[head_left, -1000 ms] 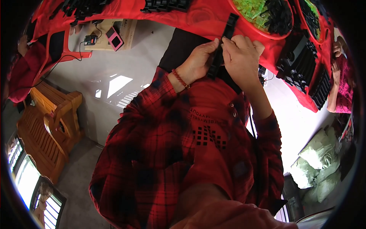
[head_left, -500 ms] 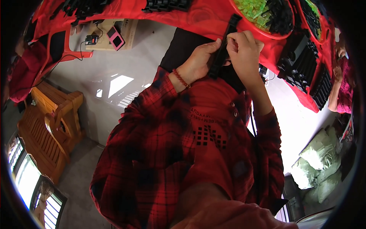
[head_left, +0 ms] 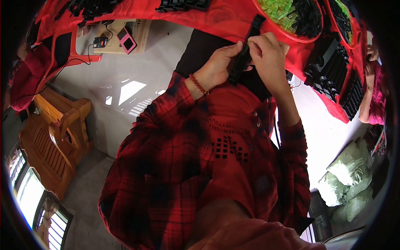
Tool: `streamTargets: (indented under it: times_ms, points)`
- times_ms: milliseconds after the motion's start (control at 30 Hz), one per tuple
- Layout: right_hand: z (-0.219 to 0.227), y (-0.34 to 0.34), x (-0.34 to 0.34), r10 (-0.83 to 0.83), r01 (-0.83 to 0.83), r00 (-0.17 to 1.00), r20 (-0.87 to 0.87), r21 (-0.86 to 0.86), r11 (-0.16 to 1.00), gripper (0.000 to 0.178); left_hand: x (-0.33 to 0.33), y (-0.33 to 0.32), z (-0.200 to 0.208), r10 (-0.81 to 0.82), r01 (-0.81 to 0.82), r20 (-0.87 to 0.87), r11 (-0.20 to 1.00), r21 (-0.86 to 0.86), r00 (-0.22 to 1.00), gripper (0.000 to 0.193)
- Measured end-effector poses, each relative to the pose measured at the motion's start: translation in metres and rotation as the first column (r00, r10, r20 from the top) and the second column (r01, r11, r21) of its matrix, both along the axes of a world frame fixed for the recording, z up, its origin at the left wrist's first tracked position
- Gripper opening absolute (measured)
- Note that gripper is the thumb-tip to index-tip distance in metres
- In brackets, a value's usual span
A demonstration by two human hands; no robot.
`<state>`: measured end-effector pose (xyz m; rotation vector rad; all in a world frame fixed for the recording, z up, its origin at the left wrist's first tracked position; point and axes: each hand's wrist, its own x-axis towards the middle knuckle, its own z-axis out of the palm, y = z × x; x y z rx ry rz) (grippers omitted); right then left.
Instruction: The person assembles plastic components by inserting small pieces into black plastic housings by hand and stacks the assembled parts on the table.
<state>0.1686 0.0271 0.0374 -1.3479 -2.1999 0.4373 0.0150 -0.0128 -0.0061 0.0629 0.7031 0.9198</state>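
Black strip point(head_left: 243, 56) lies between a person's hands, its long axis slanting from the red shirt point(head_left: 231, 112) outward and rightward to the table point(head_left: 225, 16). The left hand point(head_left: 220, 64) grips its left side, thumb against it; the right hand point(head_left: 268, 58), fingers bunched narrow, works close along the right edge, though whether it pinches anything cannot be told. Past the strip's far end, to the right, sits a red basin point(head_left: 300, 40) of yellow-green and black pieces point(head_left: 307, 18), with a co-worker's hand point(head_left: 369, 68) farther right
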Motion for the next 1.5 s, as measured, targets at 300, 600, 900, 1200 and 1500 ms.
streamTargets:
  times_ms: [300, 600, 900, 1200, 1500]
  points:
    - [-0.013, -0.004, 0.0, -0.121, 0.116, 0.992, -0.028, -0.133, 0.984, 0.028, 0.001, -0.001, -0.01, 0.019, -0.02, 0.027, 1.0, 0.018, 0.999, 0.032]
    - [-0.018, -0.026, 0.004, -0.411, 0.209, 0.8, -0.437, -0.439, 0.874, 0.037, 0.001, 0.001, -0.008, -0.018, 0.018, 0.044, 1.0, 0.003, 0.999, 0.037]
    - [-0.02, -0.025, 0.004, -0.43, 0.142, 0.744, -0.512, -0.508, 0.85, 0.035, 0.003, 0.001, -0.01, 0.056, -0.044, 0.139, 0.995, -0.09, 0.989, 0.035]
    - [0.007, -0.025, 0.011, 0.103, -0.144, 0.97, 0.218, 0.181, 0.973, 0.026, -0.004, 0.001, -0.021, -0.103, 0.107, 0.118, 0.994, -0.025, 0.988, 0.035]
    - [0.018, -0.026, 0.002, 0.159, -0.254, 0.91, 0.383, 0.211, 0.944, 0.025, 0.004, 0.0, -0.009, 0.028, -0.026, 0.077, 0.999, -0.03, 0.997, 0.026]
